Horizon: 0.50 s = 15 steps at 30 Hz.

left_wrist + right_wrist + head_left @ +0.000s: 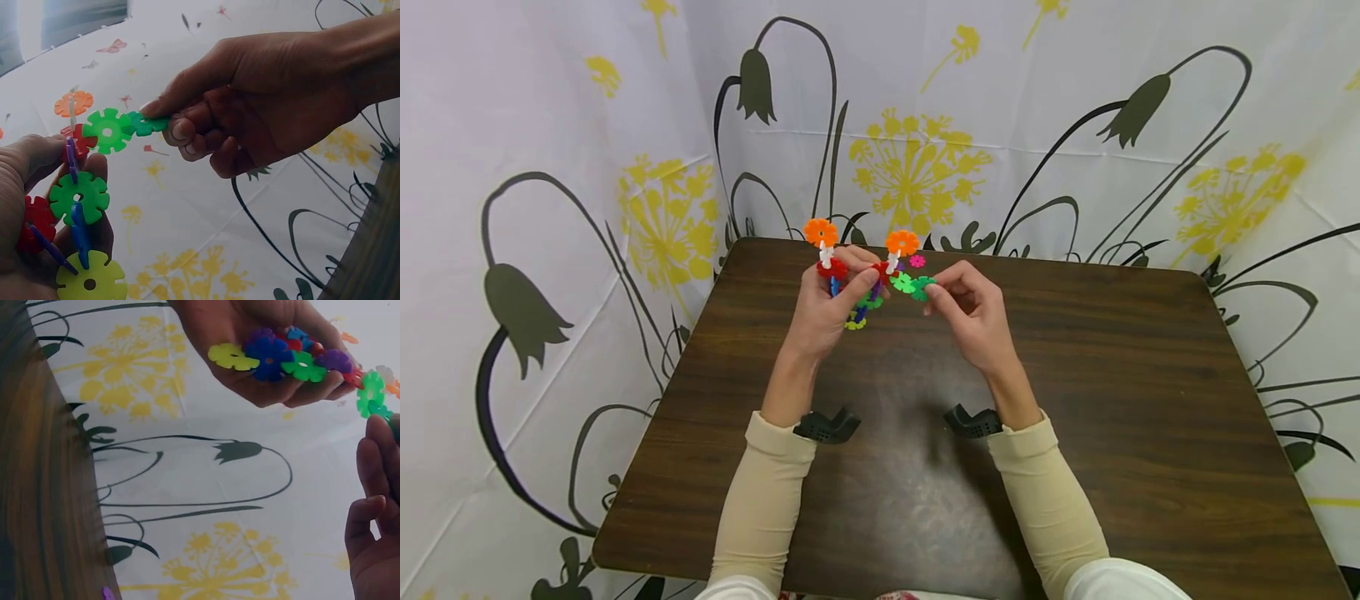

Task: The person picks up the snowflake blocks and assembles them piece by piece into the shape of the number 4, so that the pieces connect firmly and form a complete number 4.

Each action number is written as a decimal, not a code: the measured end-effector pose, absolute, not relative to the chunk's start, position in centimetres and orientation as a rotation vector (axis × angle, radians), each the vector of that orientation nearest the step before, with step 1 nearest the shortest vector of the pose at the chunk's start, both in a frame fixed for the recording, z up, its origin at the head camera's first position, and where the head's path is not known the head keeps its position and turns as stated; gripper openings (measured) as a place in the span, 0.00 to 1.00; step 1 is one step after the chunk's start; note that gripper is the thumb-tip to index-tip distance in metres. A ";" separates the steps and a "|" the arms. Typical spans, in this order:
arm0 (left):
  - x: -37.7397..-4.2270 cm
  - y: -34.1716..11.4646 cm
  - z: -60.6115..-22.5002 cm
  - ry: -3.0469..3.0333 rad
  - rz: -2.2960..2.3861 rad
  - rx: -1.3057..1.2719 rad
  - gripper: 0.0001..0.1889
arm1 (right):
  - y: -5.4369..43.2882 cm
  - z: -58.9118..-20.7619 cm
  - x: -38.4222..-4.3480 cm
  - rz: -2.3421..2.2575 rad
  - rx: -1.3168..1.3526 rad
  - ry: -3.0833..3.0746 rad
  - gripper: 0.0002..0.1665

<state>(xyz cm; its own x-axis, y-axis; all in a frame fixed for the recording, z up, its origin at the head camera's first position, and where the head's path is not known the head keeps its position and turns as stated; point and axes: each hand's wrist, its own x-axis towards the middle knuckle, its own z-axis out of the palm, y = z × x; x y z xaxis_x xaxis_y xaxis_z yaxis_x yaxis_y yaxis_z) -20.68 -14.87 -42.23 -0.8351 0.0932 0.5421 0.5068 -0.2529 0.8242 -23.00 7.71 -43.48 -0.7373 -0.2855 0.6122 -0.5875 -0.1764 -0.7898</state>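
Note:
My left hand (822, 310) grips a linked build of plastic flower-shaped discs, raised over the table. Two orange discs (903, 242) stand at its top on white discs (825, 256). Lower in the build, the left wrist view shows a red disc (36, 224), a green disc (79, 197), a blue disc (269, 359) and a yellow disc (92, 279). A light green disc (107, 131) sticks out sideways from a red one. Joined to it is a darker green disc (147, 124), which my right hand (973, 315) pinches between thumb and fingers. The left palm hides part of the build.
A small pink disc (917, 261) appears near the back edge of the dark wooden table (1120, 400). Behind the table hangs a white curtain (1045, 183) printed with flowers. Black wrist devices (827, 427) sit on both forearms.

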 end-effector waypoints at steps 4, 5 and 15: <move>-20.8 -14.9 -42.2 -1.731 -2.190 -0.719 0.05 | 7.3 -43.7 -23.0 2.015 0.987 -1.826 0.04; -20.8 -14.9 -42.1 -1.741 -2.197 -0.716 0.05 | 7.1 -43.8 -23.0 2.019 0.984 -1.819 0.04; -20.9 -15.5 -40.9 -1.999 -2.111 -0.539 0.08 | 6.6 -44.8 -23.5 2.053 0.922 -1.793 0.03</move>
